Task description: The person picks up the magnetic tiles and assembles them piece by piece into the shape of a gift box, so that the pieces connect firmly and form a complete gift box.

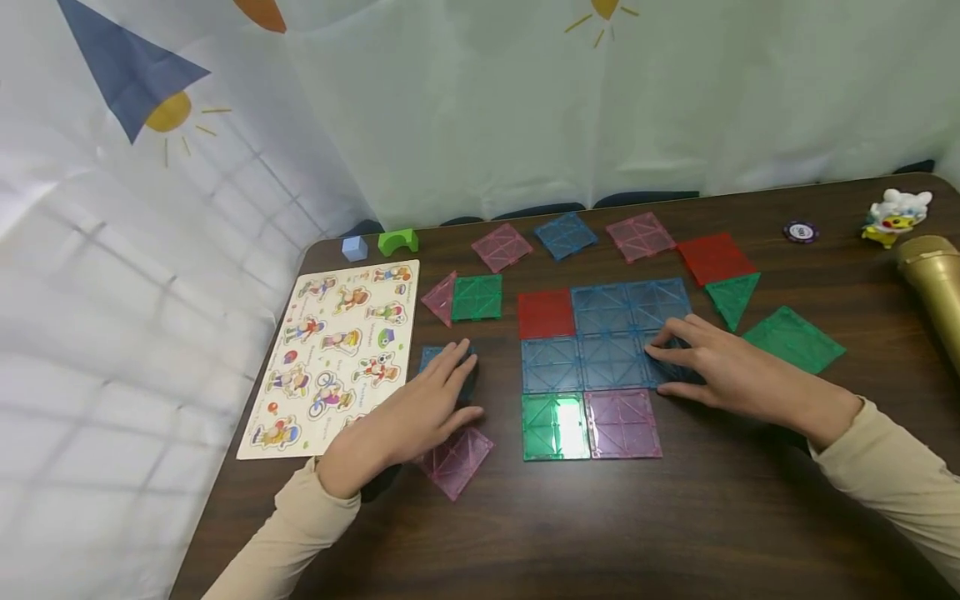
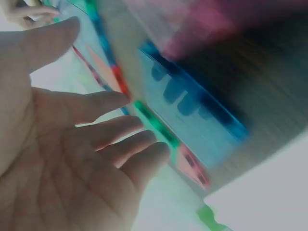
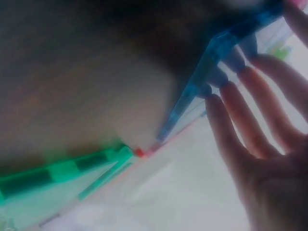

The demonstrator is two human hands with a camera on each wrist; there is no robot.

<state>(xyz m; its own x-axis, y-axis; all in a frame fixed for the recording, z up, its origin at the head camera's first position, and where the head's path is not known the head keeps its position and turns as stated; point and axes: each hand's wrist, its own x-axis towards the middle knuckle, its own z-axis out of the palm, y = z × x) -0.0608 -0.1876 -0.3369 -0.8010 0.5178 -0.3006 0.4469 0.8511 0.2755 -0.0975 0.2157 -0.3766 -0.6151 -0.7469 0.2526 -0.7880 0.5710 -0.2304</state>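
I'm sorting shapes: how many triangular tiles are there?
2: a pink triangle left of a green square, and a green triangle beside a red square. The left hand may hide others.

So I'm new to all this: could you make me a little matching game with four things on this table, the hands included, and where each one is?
Things:
1. right hand
2. round chip
3. left hand
4. green arch block

Places, as the head view shows them:
A. next to the light-blue cube
B. over the loose blue tile, near the picture board
C. at the right side of the tile grid
D. just left of the white-and-yellow figurine

Pairs: 1-C, 2-D, 3-B, 4-A.
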